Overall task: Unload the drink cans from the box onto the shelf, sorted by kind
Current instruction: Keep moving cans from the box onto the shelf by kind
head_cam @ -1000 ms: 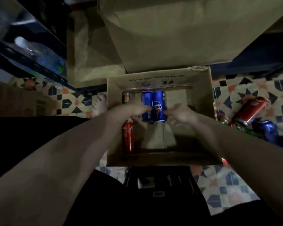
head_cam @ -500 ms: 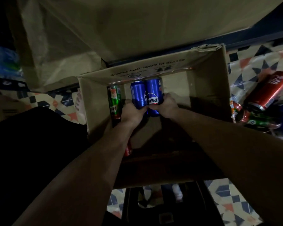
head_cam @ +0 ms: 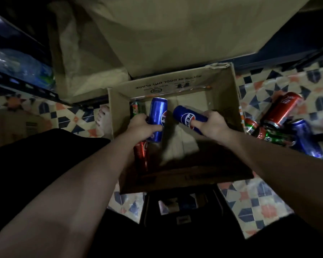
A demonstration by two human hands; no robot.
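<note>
Each hand's wrapped around a blue Pepsi: left hand (head_cam: 145,127) on one can (head_cam: 158,118), right hand (head_cam: 212,125) on another (head_cam: 187,118), both over the box (head_cam: 229,94). A red can (head_cam: 141,155) and green can (head_cam: 135,108) remain inside; several cans (head_cam: 280,112) lie on the floor. Nothing shelved that I can see.

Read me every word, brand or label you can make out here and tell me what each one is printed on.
"PEP", the rest covered by a finger: blue can in the right hand.
"P", cut off beside the round logo: blue can in the left hand.
"IN COOL DRY PLACE", upside down: cardboard box far wall; the first word is blurred.
White script: red can on the floor, too blurred to read.
Print on the box's near wall: unreadable.
</note>
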